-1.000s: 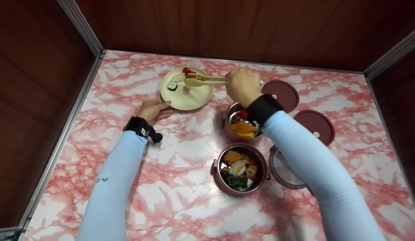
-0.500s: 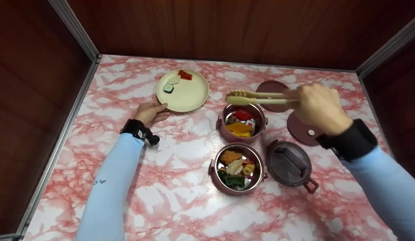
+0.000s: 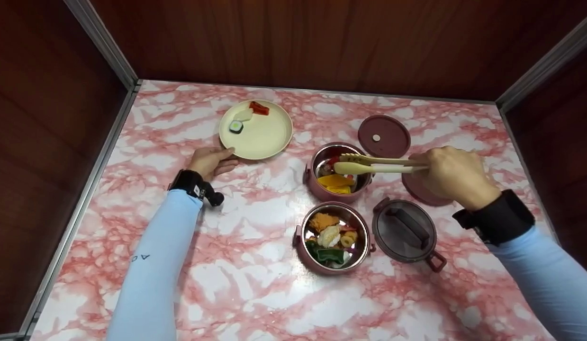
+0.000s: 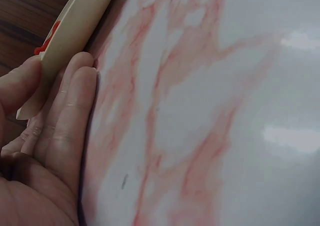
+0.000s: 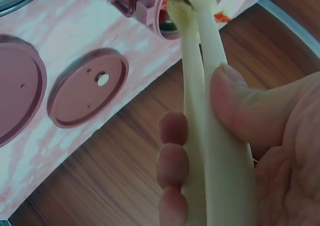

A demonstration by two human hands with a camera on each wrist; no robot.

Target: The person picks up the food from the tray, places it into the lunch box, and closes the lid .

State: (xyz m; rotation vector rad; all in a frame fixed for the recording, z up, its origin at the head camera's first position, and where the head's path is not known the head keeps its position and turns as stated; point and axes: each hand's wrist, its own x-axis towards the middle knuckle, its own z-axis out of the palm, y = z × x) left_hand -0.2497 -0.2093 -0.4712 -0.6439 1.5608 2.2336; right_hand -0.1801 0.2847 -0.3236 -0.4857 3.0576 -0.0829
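My left hand (image 3: 209, 162) pinches the near-left rim of a cream plate (image 3: 265, 139), thumb on top and fingers beneath, as the left wrist view shows. On the plate lie a sushi roll piece (image 3: 236, 127), a pale flat slice (image 3: 243, 115) and a red piece (image 3: 259, 108). My right hand (image 3: 456, 175) grips cream tongs (image 3: 392, 166), thumb on one arm and fingers curled round the other. The tong tips are over the rear pink pot (image 3: 321, 189), which holds yellow and red food pieces. I cannot tell whether the tips hold anything.
A second pink pot (image 3: 300, 253) with mixed food pieces, including a green one (image 3: 330, 255), stands in front. To its right lies a glass lid (image 3: 397, 237) with a dark handle. Two maroon discs (image 3: 388, 135) lie behind, one partly hidden by my right hand.
The tongs have moved right from over the plate, then down to the rear pot. The red piece on the plate is uncovered. My left hand keeps its hold on the rim.
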